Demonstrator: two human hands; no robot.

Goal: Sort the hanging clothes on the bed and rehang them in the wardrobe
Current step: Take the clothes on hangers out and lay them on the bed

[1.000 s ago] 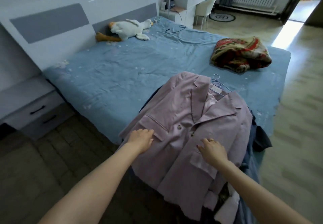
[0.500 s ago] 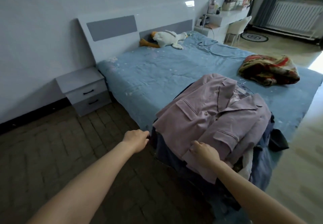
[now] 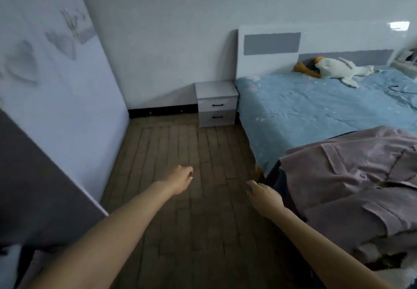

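Clothes pile overhangs bed edge; left hand loosely curled, right hand relaxed, both empty; risk: unsupported pile slides onto floor

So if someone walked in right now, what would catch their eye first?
Probably the pink jacket heaped on other clothes at the near edge of the blue bed, on the right. Then the white plush goose lying by the headboard, and both bare hands held over the wooden floor holding nothing.

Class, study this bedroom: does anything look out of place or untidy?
Yes. A heap of clothes, a pink jacket on top, spills over the blue bed's near corner instead of hanging up. A plush goose lies sprawled by the headboard.
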